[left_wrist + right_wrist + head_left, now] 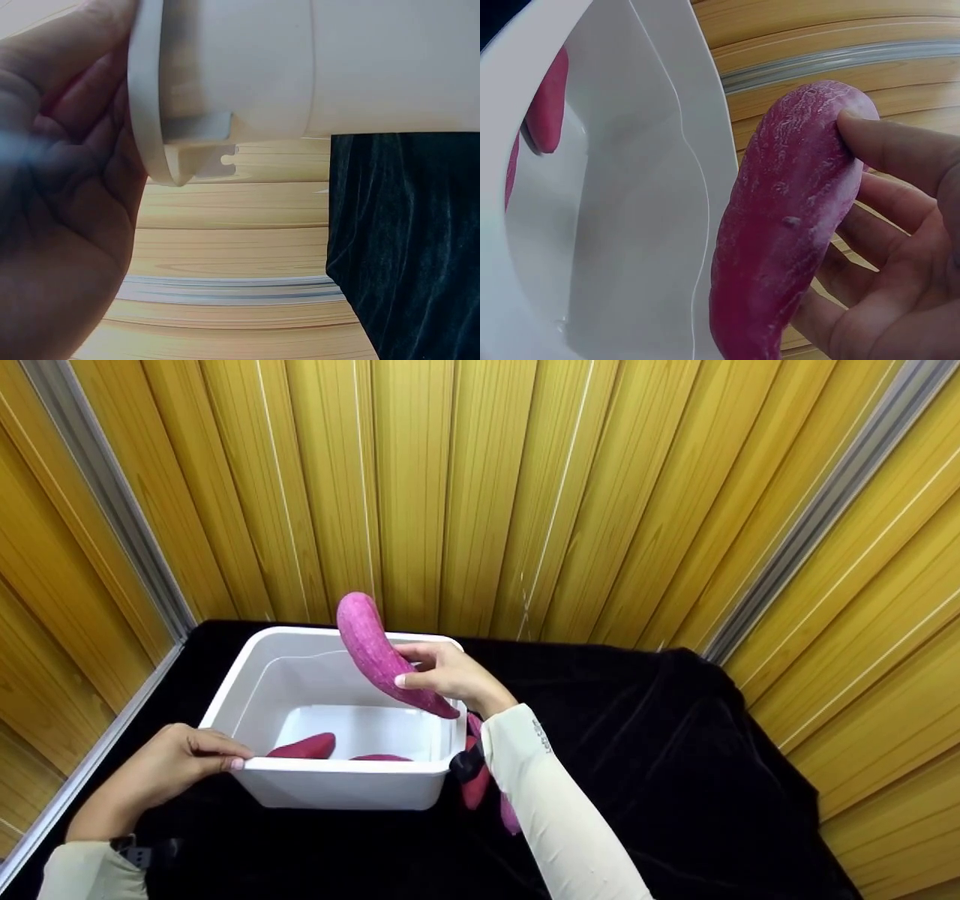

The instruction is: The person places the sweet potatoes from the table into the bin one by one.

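My right hand (454,675) pinches a long, curved, purplish-pink sweet potato (367,641) between thumb and fingers, above the right part of a white plastic bin (345,791). Its thick end points up and left, its thin end down by the bin's right rim. At the bin's near left corner, my left hand (176,761) grips the rim, thumb on the near side; the left wrist view shows this rim (146,97) against the palm. On the bin floor lie a red sweet potato (307,747) and a second one (381,757), mostly hidden by the near wall.
Outside the bin on the right, more sweet potatoes (474,787) lie on the black cloth (637,765), partly covered by my right forearm. Yellow wood-patterned walls (487,495) with grey metal corner strips (802,521) enclose the back and sides.
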Tool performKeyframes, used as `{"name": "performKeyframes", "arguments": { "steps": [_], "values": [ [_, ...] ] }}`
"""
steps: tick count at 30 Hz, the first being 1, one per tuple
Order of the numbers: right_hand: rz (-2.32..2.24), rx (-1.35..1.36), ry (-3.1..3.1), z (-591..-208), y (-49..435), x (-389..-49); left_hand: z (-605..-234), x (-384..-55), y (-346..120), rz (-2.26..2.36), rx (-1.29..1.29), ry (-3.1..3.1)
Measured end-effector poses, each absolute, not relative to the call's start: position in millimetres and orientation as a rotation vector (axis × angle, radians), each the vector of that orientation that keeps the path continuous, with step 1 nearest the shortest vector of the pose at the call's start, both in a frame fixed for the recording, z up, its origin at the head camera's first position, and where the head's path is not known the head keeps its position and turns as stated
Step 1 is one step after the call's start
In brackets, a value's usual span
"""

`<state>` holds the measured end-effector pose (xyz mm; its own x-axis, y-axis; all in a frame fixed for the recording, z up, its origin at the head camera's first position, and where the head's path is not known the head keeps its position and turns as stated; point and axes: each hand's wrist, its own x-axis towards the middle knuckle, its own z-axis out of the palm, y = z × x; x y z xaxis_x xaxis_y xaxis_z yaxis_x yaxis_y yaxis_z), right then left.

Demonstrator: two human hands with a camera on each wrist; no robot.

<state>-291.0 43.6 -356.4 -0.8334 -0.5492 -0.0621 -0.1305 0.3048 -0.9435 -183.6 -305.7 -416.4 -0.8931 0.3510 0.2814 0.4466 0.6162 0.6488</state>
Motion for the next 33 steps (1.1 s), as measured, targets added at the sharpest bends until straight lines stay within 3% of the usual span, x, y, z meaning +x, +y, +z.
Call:
{"name": "performKeyframes", "arguments": {
  "steps": [33],
  "values": [
    [-1.486,-0.569,2.224,-360.5,56.8,-289.1,-415.7,-183.7,-307.5,-1.135,-0.628,-2.750]
  ]
}}
